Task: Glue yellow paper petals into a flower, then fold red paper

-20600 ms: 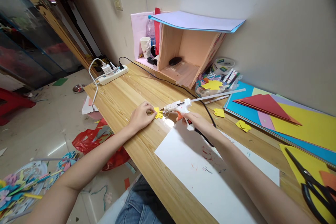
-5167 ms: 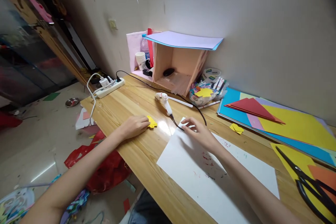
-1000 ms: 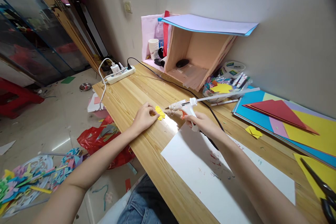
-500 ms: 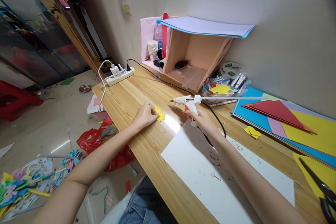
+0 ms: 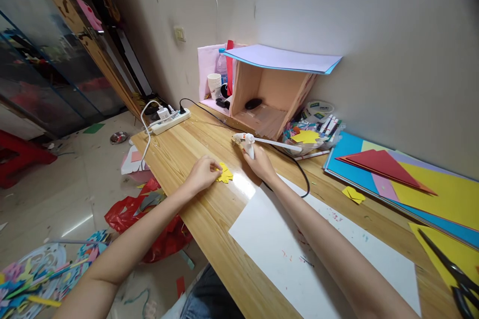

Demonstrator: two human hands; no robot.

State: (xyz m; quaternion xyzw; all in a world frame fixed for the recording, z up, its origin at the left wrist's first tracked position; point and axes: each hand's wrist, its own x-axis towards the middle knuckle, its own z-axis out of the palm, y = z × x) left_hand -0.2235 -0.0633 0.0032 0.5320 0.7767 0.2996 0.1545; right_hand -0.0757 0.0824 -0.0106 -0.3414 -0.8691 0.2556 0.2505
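My left hand (image 5: 202,173) pinches a small yellow paper cut-out (image 5: 225,174) against the wooden table (image 5: 179,144). My right hand (image 5: 260,164) is stretched farther back, closed round the handle of a white hot glue gun (image 5: 245,140). The gun lies low on the table with its nozzle pointing left. A clear glue stick (image 5: 279,143) sticks out of its back toward the right. Its black cord (image 5: 305,179) loops across the table past my right wrist. A white sheet (image 5: 318,259) lies under my right forearm.
A wooden box (image 5: 269,99) with paper on top stands at the wall. Beside it are a bowl of paper scraps and markers (image 5: 310,134), coloured sheets (image 5: 407,179), yellow scraps (image 5: 354,194) and scissors (image 5: 452,271). A power strip (image 5: 170,120) sits at the table's far left corner.
My right hand has carried the glue gun away from the yellow cut-out, back and down onto the table. My left hand stays on the cut-out.
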